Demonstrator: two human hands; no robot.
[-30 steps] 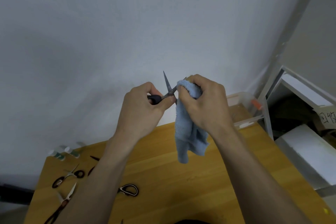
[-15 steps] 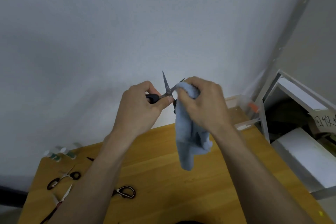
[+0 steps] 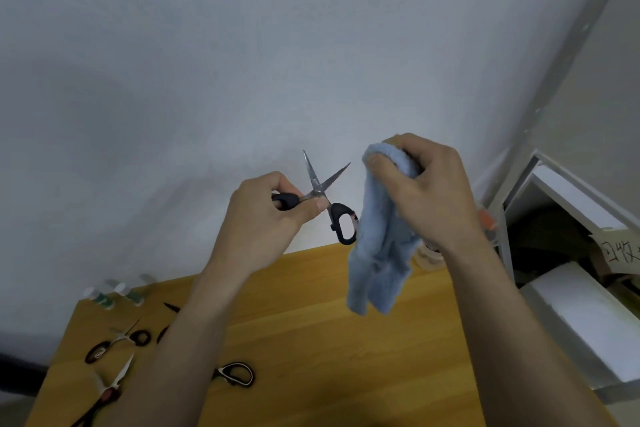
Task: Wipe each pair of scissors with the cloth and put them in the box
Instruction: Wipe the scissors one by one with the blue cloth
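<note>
Wooden table against a pale wall. My left hand grips one handle of the black scissors, blades spread, raised mid-scene; my right hand clutches the blue cloth just beside. Far right, a handwritten label, illegible. Spare scissors lie near left.

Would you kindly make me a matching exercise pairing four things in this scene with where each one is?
Things:
1. black-handled scissors
2. blue cloth
3. small bottles
4. white-trimmed scissors

Places:
A. draped from the right hand
B. far left corner of the table
C. held open in the left hand
D. lying on the table beside the left forearm

Pairs: 1-C, 2-A, 3-B, 4-D
</note>
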